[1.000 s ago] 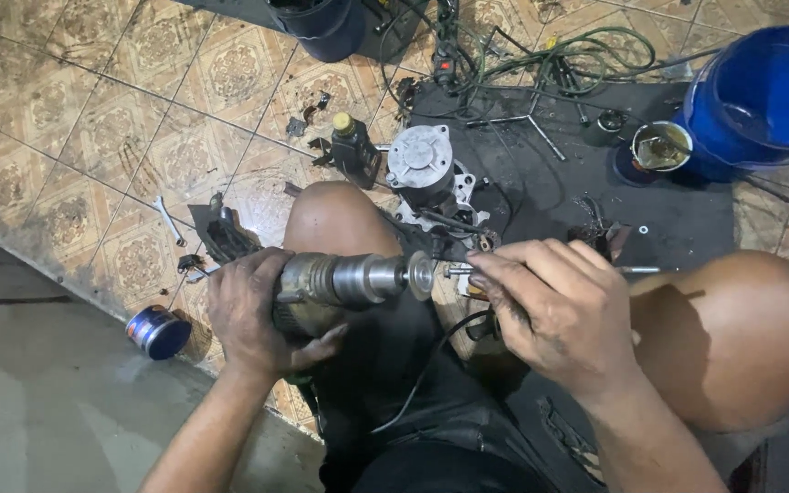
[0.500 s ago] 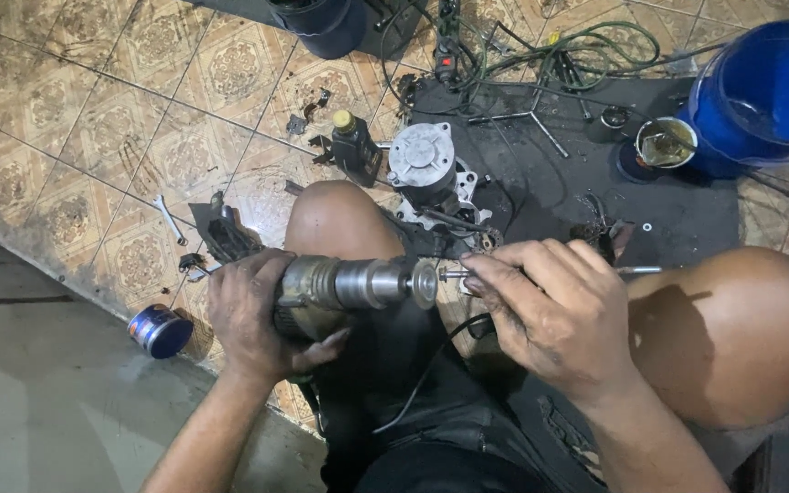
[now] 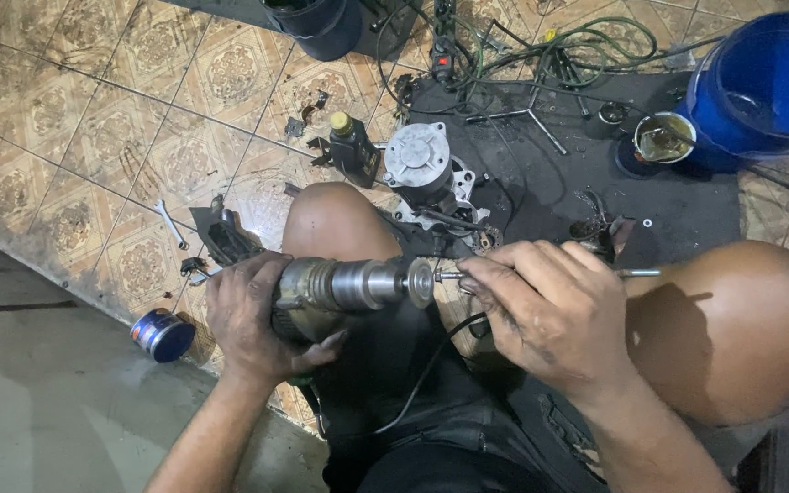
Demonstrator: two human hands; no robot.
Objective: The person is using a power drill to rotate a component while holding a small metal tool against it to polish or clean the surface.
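Gripping a grey metal drill body (image 3: 335, 288), your left hand (image 3: 253, 319) wraps around its rear, holding it level above your lap, chuck end (image 3: 419, 281) pointing right. Your right hand (image 3: 550, 315) pinches a thin metal rod (image 3: 636, 272) at the chuck's tip. Nearby on the tiled floor (image 3: 66, 110): a small blue tin (image 3: 163, 335), a round motor housing (image 3: 419, 164), a blue bucket (image 3: 764, 82).

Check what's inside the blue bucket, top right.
The blue bucket shows only bare blue inner wall; nothing visible inside. Its bottom and far side run out of frame, so contents there can't be seen. A small round tin sits beside it.
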